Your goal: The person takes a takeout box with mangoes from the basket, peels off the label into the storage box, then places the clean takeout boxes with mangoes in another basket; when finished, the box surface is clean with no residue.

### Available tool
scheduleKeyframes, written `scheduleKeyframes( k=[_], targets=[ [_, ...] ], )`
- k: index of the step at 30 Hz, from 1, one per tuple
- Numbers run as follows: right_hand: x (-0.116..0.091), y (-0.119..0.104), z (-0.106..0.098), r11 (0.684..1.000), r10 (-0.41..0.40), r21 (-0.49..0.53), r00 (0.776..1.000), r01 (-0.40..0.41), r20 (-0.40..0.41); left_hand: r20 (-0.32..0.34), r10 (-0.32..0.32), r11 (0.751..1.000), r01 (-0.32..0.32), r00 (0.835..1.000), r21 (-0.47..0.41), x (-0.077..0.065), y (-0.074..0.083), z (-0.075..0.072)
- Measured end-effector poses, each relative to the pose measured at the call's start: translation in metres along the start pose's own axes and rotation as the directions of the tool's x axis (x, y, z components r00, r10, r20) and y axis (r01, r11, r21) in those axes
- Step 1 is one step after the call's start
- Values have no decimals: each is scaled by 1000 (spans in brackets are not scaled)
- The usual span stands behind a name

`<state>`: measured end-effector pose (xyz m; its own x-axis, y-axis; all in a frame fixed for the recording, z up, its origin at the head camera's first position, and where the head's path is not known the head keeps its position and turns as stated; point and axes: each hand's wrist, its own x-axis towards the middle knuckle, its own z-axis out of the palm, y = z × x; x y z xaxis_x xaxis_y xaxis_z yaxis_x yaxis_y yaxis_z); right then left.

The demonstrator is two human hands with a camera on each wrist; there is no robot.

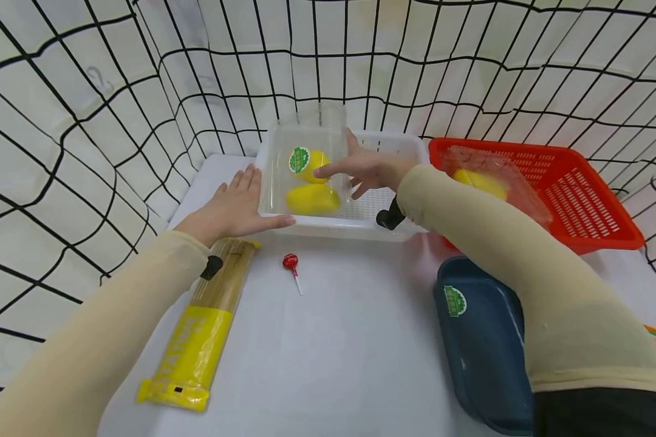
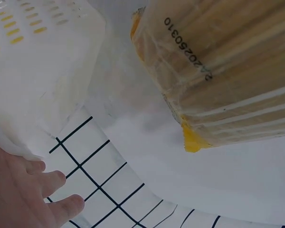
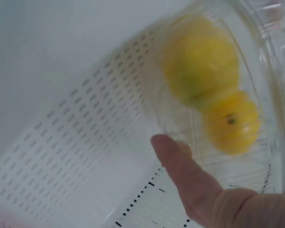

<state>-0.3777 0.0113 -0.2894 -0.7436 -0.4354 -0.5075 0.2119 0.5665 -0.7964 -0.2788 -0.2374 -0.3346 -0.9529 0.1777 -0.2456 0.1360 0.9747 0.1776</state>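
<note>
A clear plastic box (image 1: 273, 182) with a green round label holds two yellow, lemon-like fruits (image 1: 313, 199). It stands in the left part of a white perforated basket (image 1: 366, 229). My left hand (image 1: 235, 203) lies along the basket's left front corner, fingers straight and thumb along the front rim. At the box's right side is my right hand (image 1: 374, 169), its fingers spread and one finger reaching over the box. In the right wrist view, an extended finger (image 3: 190, 178) lies beside the clear wall, with the fruits (image 3: 202, 61) behind the plastic. Whether that finger touches the wall is unclear.
A red basket (image 1: 607, 209) at the right holds another clear box with yellow content. A dark blue tray (image 1: 481, 352) lies nearer, partly under my right arm. A yellow noodle-like packet (image 1: 197, 346) and a red lollipop (image 1: 290, 261) lie in front. Black wire mesh (image 1: 317, 54) encloses the table.
</note>
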Motion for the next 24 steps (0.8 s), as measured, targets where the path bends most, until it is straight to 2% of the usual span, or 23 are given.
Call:
scheduleKeyframes(
  k=[5, 10, 16, 24],
  targets=[
    [-6, 2, 5, 998, -52, -52, 996, 48, -76, 6, -1, 1000, 1, 1000, 7, -2, 1, -2],
    [-16, 1, 6, 996, -82, -51, 988, 76, -127, 7, 1, 1000, -1, 1000, 5, -4, 2, -3],
    [-35, -4, -3, 994, -96, 37, 974, 105, -203, 6, 2, 1000, -2, 1000, 4, -3, 3, -1],
    [-77, -4, -24, 978, -114, 149, 972, 146, -206, 10, 8, 1000, -8, 1000, 14, -2, 3, -2]
  ],
)
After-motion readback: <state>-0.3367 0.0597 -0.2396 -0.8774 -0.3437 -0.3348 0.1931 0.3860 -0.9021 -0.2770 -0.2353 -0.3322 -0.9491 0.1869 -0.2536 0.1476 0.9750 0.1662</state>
